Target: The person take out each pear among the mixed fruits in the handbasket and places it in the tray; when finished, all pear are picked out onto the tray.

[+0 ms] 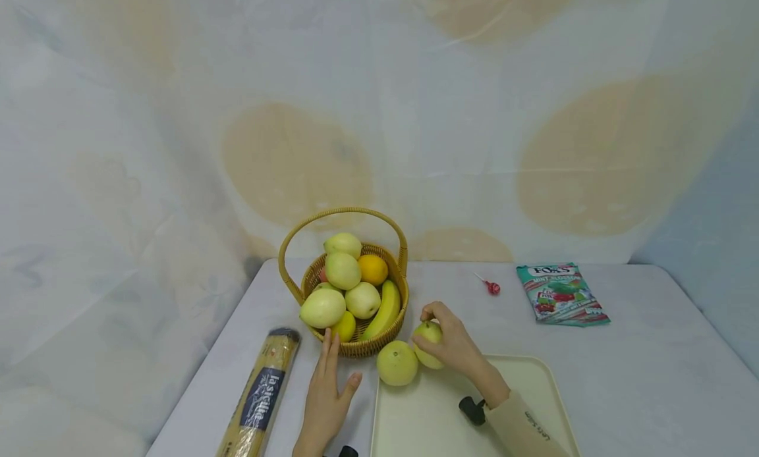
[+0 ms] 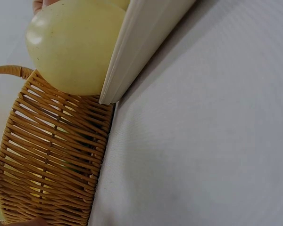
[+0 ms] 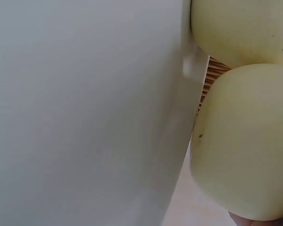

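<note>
My right hand point(image 1: 443, 333) grips a pale green apple point(image 1: 428, 358) at the far left corner of the cream tray point(image 1: 450, 424); the right wrist view shows that apple point(image 3: 245, 146) close up over the tray point(image 3: 85, 113). A second, rounder yellow-green fruit point(image 1: 397, 363) sits on the same corner, touching the held apple. My left hand point(image 1: 337, 368) lies flat on the table with straight fingers reaching the front of the wicker basket point(image 1: 384, 346). The left wrist view shows the basket wall point(image 2: 52, 160), the round fruit point(image 2: 70, 47) and the tray's rim point(image 2: 132, 52).
The handled basket holds several pale apples, an orange point(image 1: 373, 269), a banana point(image 1: 385, 309) and a lemon. A long spaghetti packet point(image 1: 261, 391) lies at the left. At the back right are a lollipop point(image 1: 491, 286) and a green candy bag point(image 1: 560, 294). A printed cloth hangs behind.
</note>
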{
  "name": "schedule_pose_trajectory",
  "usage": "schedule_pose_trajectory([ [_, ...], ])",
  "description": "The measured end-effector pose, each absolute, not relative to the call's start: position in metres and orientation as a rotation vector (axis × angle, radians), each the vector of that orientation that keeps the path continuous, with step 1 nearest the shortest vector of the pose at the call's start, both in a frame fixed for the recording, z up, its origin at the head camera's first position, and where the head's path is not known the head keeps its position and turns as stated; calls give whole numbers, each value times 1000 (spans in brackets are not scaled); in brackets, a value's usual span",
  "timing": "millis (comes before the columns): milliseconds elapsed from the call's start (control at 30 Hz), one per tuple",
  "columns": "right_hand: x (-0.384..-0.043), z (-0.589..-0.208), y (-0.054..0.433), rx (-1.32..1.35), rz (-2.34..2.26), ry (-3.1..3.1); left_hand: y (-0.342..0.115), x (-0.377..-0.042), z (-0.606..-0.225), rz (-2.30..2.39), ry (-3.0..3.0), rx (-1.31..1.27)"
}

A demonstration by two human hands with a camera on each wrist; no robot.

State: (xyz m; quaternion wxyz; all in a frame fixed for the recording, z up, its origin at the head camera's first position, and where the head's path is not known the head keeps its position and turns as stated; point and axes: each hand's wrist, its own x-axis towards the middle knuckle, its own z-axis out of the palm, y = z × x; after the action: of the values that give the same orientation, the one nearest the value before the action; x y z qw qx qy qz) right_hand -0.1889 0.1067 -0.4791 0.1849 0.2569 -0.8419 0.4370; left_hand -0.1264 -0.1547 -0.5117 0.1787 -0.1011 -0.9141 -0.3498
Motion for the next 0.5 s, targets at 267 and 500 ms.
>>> schedule_pose_trajectory([
  [267,-190,-481,107,764,1252,-2344,-155,-127,-511,-996,-2580,-294],
  [500,-188,-480,108,748,1369,-2410,-155,-127,-511,-999,-2587,-286],
])
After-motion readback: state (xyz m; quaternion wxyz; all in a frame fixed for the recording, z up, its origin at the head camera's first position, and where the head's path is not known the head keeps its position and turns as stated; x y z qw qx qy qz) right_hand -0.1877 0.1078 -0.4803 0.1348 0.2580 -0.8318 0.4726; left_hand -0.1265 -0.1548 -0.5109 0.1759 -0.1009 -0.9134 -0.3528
